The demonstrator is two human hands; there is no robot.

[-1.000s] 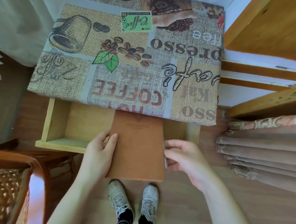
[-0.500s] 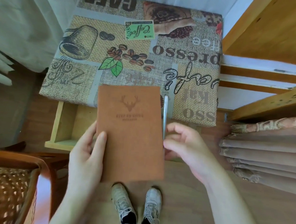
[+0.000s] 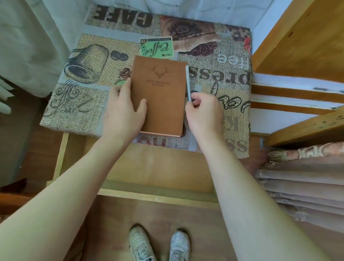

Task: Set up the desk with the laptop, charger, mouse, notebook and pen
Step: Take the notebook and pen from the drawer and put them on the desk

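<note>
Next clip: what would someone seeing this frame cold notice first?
The brown notebook with a stag emblem lies flat in the middle of the desk, on a busy coffee-print tablecloth. The left hand rests on its left edge, while the right hand holds a slim pen along its right edge. Below the desk top, an open wooden drawer juts toward the person.

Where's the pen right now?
In the head view the pen lies along the right edge of the brown notebook on the desk's patterned cloth, its near end pinched by the right hand.
</note>
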